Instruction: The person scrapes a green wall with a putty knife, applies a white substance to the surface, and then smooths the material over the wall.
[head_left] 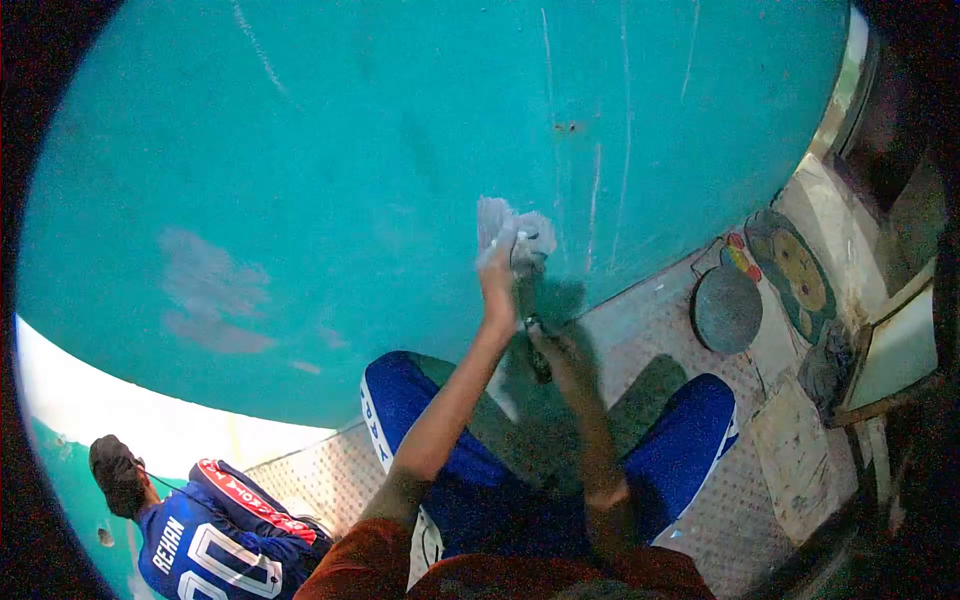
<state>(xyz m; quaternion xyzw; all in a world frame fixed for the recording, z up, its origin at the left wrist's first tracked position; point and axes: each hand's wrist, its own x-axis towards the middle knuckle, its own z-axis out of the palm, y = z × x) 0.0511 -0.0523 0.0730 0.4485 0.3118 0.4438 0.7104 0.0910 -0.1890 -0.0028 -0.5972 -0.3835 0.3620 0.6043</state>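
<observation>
My left hand point(497, 285) is raised against a large teal painted panel point(380, 150) and grips a pale flat blade point(512, 238) with grey filler on it, pressed to a fresh grey patch on the panel. Lower down and close to the panel's bottom edge, my right hand point(556, 350) holds a small dark tool point(538, 352) that I cannot identify. I am crouched, with my knees in blue trousers point(690, 450) on either side of my arms.
Dried grey filler patches point(210, 295) mark the panel at left. A round grey disc point(727, 308), a colourful round plate point(795, 275) and a stained board point(800, 455) lie on the metal checker-plate floor point(660, 330) at right. Another person in a blue jersey point(215, 545) crouches at lower left.
</observation>
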